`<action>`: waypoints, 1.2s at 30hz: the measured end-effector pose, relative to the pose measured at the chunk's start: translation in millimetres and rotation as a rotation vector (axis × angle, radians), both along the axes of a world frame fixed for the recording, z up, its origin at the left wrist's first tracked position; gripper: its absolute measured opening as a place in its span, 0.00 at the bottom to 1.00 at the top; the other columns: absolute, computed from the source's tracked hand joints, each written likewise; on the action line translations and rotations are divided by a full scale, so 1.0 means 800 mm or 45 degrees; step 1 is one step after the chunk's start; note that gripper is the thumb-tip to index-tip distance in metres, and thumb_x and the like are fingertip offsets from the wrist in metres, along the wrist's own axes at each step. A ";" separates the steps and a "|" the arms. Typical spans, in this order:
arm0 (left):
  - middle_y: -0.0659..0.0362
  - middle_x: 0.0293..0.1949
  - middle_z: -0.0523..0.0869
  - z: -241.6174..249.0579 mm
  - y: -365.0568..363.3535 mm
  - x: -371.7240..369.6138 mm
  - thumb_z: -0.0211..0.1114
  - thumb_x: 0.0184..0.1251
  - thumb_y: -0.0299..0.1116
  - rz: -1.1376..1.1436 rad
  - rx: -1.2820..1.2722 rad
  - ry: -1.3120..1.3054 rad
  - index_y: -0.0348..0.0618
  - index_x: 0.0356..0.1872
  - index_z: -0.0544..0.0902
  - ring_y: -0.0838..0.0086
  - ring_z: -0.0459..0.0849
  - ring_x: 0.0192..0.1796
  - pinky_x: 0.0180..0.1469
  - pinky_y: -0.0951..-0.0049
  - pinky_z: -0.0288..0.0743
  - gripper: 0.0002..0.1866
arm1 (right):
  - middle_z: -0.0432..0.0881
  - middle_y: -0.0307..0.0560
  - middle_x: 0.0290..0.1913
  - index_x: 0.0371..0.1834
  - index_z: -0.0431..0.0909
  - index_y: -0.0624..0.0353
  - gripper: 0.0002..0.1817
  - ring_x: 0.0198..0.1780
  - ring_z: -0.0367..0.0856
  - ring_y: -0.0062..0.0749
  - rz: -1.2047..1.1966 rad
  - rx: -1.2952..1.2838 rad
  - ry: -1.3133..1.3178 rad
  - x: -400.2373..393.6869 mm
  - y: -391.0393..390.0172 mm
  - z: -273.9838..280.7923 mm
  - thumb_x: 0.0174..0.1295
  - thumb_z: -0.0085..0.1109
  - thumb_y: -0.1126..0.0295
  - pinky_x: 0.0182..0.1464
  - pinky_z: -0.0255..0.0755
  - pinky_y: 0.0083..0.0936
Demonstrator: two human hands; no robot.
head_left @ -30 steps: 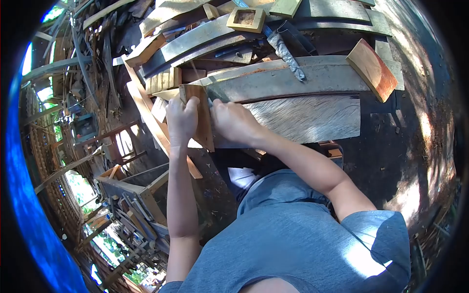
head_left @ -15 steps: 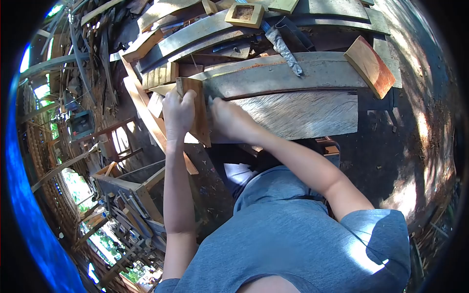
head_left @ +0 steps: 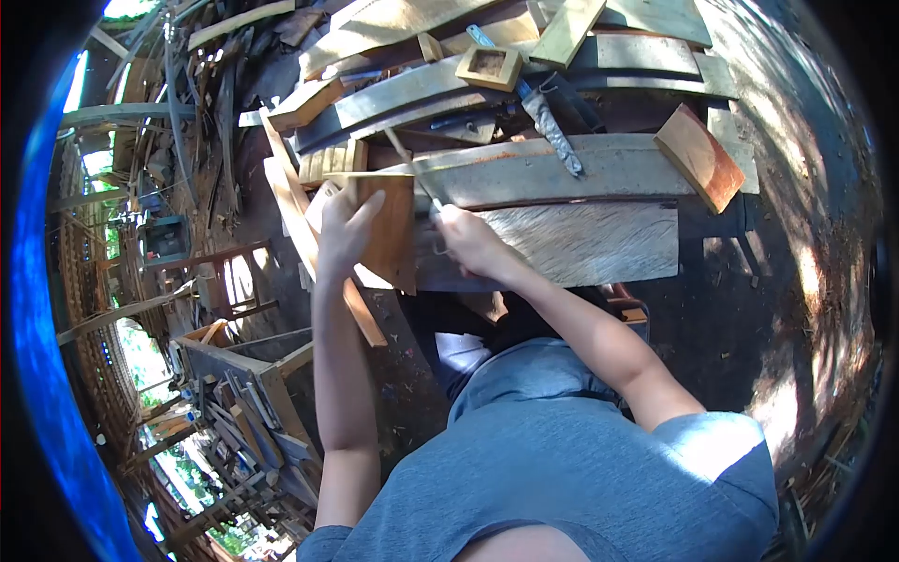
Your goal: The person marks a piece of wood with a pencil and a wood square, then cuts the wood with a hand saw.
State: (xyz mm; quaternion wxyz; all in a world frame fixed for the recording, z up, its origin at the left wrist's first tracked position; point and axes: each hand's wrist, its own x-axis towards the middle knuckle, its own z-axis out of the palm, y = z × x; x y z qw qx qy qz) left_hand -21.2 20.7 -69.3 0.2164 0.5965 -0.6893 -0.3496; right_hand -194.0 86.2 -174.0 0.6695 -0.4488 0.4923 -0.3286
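Just left of centre in the upper half of the frame, the brown board (head_left: 391,234) lies between the two hands, its long axis running roughly up and down the frame. The left hand (head_left: 345,229) is nearer, gripping its left side, thumb on the face. The right hand (head_left: 473,245), to its right, is closed around a thin tool (head_left: 404,153) slanting up-left past the board's top right corner; contact is unclear. Orange-brown and flat-faced, the board has a paler top edge.
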 end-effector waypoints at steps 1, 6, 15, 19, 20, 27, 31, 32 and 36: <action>0.57 0.37 0.86 0.030 0.010 0.004 0.65 0.68 0.33 0.023 0.149 0.148 0.31 0.45 0.82 0.77 0.83 0.40 0.46 0.72 0.76 0.14 | 0.79 0.55 0.21 0.42 0.71 0.63 0.18 0.16 0.80 0.38 -0.120 -0.013 -0.004 -0.015 0.005 0.002 0.76 0.38 0.58 0.21 0.75 0.36; 0.56 0.50 0.86 0.107 0.023 0.057 0.67 0.68 0.32 -0.013 0.446 0.355 0.30 0.58 0.77 0.77 0.84 0.50 0.55 0.73 0.77 0.21 | 0.80 0.43 0.29 0.49 0.74 0.60 0.14 0.18 0.77 0.23 -0.451 -0.096 -0.191 -0.069 0.006 0.042 0.75 0.45 0.61 0.20 0.71 0.25; 0.65 0.44 0.84 -0.016 -0.009 0.060 0.60 0.75 0.51 0.148 0.556 0.580 0.41 0.55 0.79 0.85 0.81 0.45 0.46 0.80 0.77 0.22 | 0.81 0.42 0.43 0.59 0.76 0.62 0.18 0.46 0.78 0.24 0.093 -0.626 -0.252 -0.059 0.017 0.085 0.66 0.58 0.72 0.53 0.72 0.24; 0.61 0.45 0.86 -0.024 -0.053 0.040 0.61 0.74 0.54 0.134 0.471 0.198 0.40 0.56 0.81 0.82 0.82 0.45 0.48 0.78 0.76 0.26 | 0.85 0.47 0.40 0.55 0.78 0.65 0.17 0.42 0.80 0.24 -0.196 -0.506 -0.205 -0.020 0.039 0.070 0.63 0.64 0.74 0.48 0.74 0.26; 0.60 0.45 0.86 -0.026 -0.061 0.042 0.61 0.73 0.54 0.051 0.379 0.224 0.41 0.57 0.81 0.81 0.82 0.46 0.49 0.78 0.76 0.26 | 0.85 0.47 0.39 0.54 0.78 0.65 0.17 0.41 0.80 0.24 -0.312 -0.433 -0.228 -0.007 0.044 0.070 0.63 0.64 0.73 0.48 0.74 0.25; 0.50 0.68 0.74 0.023 0.004 0.017 0.78 0.51 0.53 -0.669 -0.215 -0.481 0.46 0.70 0.70 0.55 0.70 0.72 0.72 0.59 0.64 0.46 | 0.81 0.37 0.36 0.48 0.79 0.68 0.13 0.35 0.74 0.14 -0.803 0.023 -0.501 0.027 0.019 0.057 0.64 0.64 0.72 0.40 0.72 0.18; 0.51 0.62 0.80 -0.033 0.012 0.000 0.80 0.45 0.54 -0.496 -0.342 -0.432 0.53 0.69 0.72 0.56 0.76 0.66 0.67 0.58 0.70 0.46 | 0.83 0.38 0.34 0.48 0.79 0.69 0.14 0.34 0.76 0.17 -0.550 -0.047 -0.491 0.011 0.001 0.041 0.67 0.63 0.68 0.37 0.72 0.20; 0.52 0.61 0.81 -0.037 0.005 -0.004 0.80 0.44 0.55 -0.466 -0.331 -0.418 0.54 0.68 0.74 0.57 0.77 0.65 0.66 0.59 0.71 0.46 | 0.84 0.41 0.34 0.51 0.79 0.69 0.16 0.33 0.79 0.20 -0.505 -0.177 -0.474 0.002 -0.001 0.033 0.68 0.61 0.66 0.36 0.74 0.24; 0.61 0.56 0.84 -0.039 -0.009 -0.018 0.76 0.40 0.65 -0.497 -0.480 -0.582 0.58 0.64 0.78 0.62 0.82 0.54 0.59 0.62 0.76 0.45 | 0.86 0.54 0.34 0.56 0.77 0.69 0.21 0.35 0.87 0.39 -0.575 -0.437 0.091 -0.061 0.010 0.044 0.73 0.54 0.61 0.38 0.77 0.34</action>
